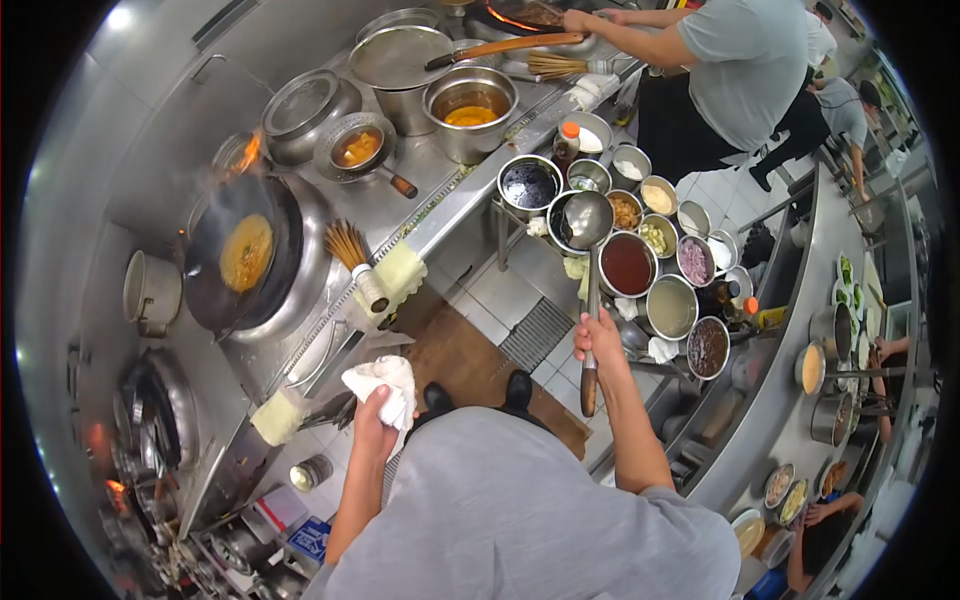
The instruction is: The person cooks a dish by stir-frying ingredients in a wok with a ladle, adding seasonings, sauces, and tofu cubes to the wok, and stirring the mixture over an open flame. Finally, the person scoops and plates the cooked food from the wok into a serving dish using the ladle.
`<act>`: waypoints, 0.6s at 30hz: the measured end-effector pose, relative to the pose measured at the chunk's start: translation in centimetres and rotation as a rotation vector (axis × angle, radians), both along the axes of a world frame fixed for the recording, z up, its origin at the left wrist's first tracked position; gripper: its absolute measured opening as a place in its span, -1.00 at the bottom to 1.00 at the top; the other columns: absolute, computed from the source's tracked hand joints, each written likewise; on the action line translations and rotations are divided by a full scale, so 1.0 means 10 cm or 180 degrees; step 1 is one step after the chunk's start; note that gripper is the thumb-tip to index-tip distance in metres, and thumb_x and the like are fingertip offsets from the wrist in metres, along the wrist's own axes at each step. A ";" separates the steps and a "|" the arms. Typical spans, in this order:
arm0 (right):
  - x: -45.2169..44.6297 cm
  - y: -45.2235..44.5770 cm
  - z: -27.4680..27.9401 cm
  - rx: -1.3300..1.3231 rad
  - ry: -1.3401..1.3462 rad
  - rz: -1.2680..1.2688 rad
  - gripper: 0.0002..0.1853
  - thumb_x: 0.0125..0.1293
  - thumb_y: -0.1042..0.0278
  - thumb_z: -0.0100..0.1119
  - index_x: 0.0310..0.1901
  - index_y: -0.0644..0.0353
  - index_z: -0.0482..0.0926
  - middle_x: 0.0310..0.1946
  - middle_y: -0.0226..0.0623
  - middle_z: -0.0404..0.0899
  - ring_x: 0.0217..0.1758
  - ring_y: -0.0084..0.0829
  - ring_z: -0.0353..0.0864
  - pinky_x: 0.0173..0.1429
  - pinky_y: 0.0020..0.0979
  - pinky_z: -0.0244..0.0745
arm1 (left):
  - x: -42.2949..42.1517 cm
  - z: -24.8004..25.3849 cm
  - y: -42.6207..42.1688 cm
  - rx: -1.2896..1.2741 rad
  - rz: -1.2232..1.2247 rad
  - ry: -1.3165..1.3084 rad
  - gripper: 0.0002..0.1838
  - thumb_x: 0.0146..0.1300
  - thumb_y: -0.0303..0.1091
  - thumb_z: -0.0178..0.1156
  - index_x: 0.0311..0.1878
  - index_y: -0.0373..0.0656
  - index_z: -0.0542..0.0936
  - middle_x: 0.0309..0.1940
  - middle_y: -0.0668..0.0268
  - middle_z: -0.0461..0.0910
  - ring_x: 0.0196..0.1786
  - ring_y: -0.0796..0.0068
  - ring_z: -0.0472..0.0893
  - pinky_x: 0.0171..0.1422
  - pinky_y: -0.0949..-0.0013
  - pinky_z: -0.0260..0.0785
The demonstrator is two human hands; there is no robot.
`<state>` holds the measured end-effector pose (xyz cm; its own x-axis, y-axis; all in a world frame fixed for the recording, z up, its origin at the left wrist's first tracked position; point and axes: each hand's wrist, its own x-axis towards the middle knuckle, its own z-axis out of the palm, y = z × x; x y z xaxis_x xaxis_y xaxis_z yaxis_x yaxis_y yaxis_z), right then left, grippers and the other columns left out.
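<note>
My left hand (372,428) is closed around a folded white cloth (382,384), held near the front edge of the stove counter. My right hand (598,342) grips the handle of a long metal ladle (588,220). Its bowl is over a metal pot among the seasoning containers; I cannot tell whether it touches the contents. Close to the ladle are a pot of dark red sauce (629,264), a pot of black liquid (531,186) and a pot of cloudy liquid (671,307). On the left, a black wok (215,255) holds yellow-brown food (246,253) and gives off smoke.
A bamboo brush (352,262) and a cloth (392,285) lie along the stove edge. Behind them stand a strainer bowl (357,150) and a pot of orange liquid (470,104). A co-worker (740,70) cooks at the far wok. Flames (247,155) rise behind my wok.
</note>
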<state>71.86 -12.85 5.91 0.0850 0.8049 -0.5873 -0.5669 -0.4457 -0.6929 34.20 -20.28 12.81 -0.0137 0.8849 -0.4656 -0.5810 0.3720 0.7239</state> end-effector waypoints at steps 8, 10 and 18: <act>-0.34 -0.22 0.33 0.0738 0.1228 -0.0167 -0.73 0.43 0.38 -0.04 0.13 -0.03 0.34 -0.55 -0.50 0.24 -0.72 -0.69 0.18 -0.71 -0.54 0.22 | -0.41 -0.20 -0.04 -0.0040 -0.0480 -0.0330 -0.42 0.19 -0.26 0.20 0.24 -0.23 0.30 -0.13 0.10 0.59 -0.17 0.24 0.65 -0.31 0.17 0.61; -0.77 -0.18 0.77 0.0718 -0.0044 0.0025 -0.56 0.43 0.37 -0.04 0.31 -0.04 0.22 -0.54 -0.47 0.24 -0.74 -0.69 0.19 -0.74 -0.55 0.24 | -0.61 -0.21 -0.05 0.0018 -0.0510 -0.0444 -0.42 0.18 -0.27 0.21 0.25 -0.22 0.30 -0.11 0.12 0.59 -0.16 0.25 0.65 -0.29 0.16 0.62; -3.57 0.76 1.43 0.1418 -0.0746 0.2399 -0.49 0.41 0.40 -0.07 0.35 0.02 0.10 -0.49 -0.41 0.30 -0.72 -0.67 0.25 -0.74 -0.54 0.27 | -1.85 -0.15 -0.49 0.0395 0.0023 -0.0758 -0.46 0.27 -0.22 0.21 0.26 -0.19 0.32 -0.04 0.15 0.54 -0.11 0.26 0.61 -0.19 0.11 0.60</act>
